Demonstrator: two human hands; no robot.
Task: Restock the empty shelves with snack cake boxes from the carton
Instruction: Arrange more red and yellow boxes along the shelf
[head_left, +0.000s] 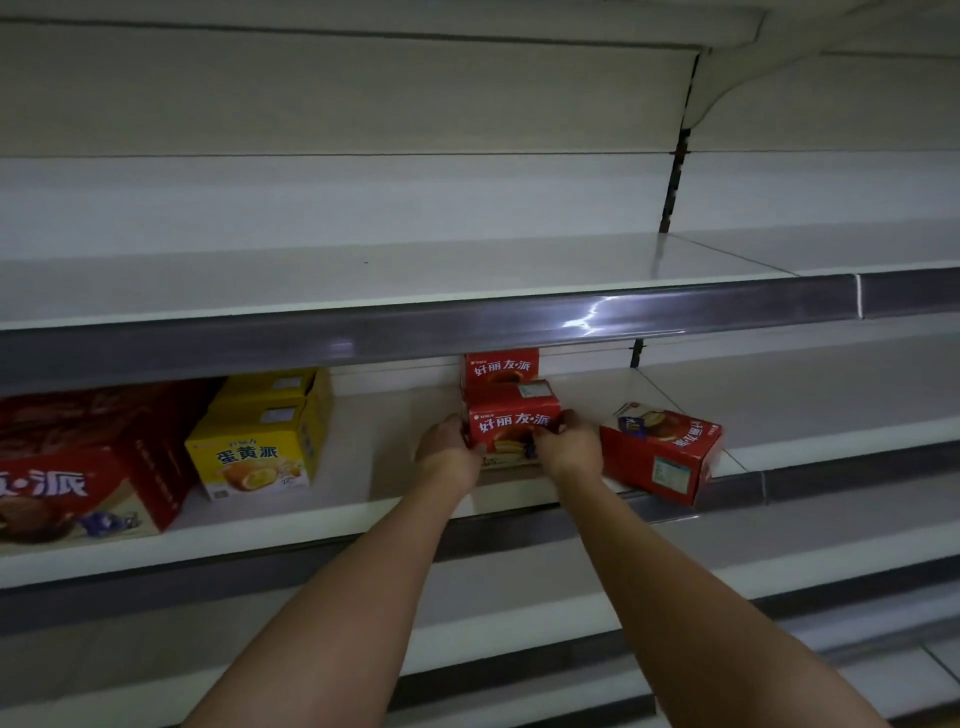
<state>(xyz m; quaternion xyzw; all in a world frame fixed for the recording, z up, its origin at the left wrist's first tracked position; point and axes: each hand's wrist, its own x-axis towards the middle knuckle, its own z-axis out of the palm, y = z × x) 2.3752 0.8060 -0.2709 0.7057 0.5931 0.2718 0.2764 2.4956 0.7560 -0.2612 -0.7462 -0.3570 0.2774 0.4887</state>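
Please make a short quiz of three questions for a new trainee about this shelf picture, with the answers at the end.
1. True or false: both hands hold the same red box.
2. Which box hangs partly over the shelf's front edge? A) the yellow box B) the tilted red box C) the large red box at far left
3. Fill in: directly behind the held box stands another ___ box.

Key
1. True: the left hand and right hand grip the held red box from either side.
2. B: the tilted red box, right of the hands, juts past the shelf edge.
3. Red: the rear red box.
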